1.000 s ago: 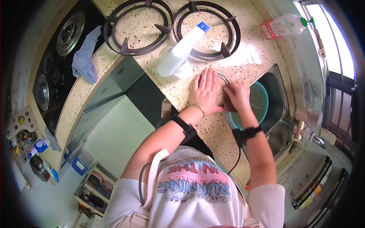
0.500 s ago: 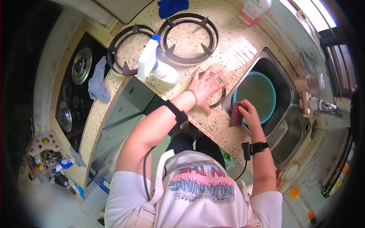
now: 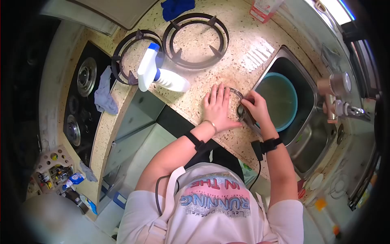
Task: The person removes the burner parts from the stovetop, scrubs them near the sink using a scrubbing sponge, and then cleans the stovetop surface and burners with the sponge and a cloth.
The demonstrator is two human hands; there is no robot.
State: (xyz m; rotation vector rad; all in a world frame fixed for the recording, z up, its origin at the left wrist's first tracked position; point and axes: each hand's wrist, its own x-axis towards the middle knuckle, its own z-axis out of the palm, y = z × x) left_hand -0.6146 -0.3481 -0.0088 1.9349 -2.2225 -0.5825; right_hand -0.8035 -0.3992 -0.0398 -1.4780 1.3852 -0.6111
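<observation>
My left hand (image 3: 219, 110) lies with its fingers spread on a metal ring (image 3: 235, 92) on the speckled counter. The palm hides much of the ring. At the ring's right side, my right hand (image 3: 256, 106) pinches a dark reddish-brown pad (image 3: 248, 114), which is mostly covered by the fingers and touches the ring's edge. A white spray bottle (image 3: 172, 80) with a blue nozzle tip lies on the counter up and left of my hands. Two black burner grates (image 3: 224, 35) rest farther up on the counter.
To the right, a blue-rimmed basin (image 3: 295, 101) of cloudy water stands in the steel sink (image 3: 310, 146), beside the faucet (image 3: 341, 108). A grey cloth (image 3: 105, 94) hangs over the stove edge at left. A blue cloth (image 3: 177, 8) and a red-labelled bottle (image 3: 263, 10) are at the top.
My right hand has moved from the sink's edge back to the ring with the pad. My left hand's fingers have drawn closer together on the ring.
</observation>
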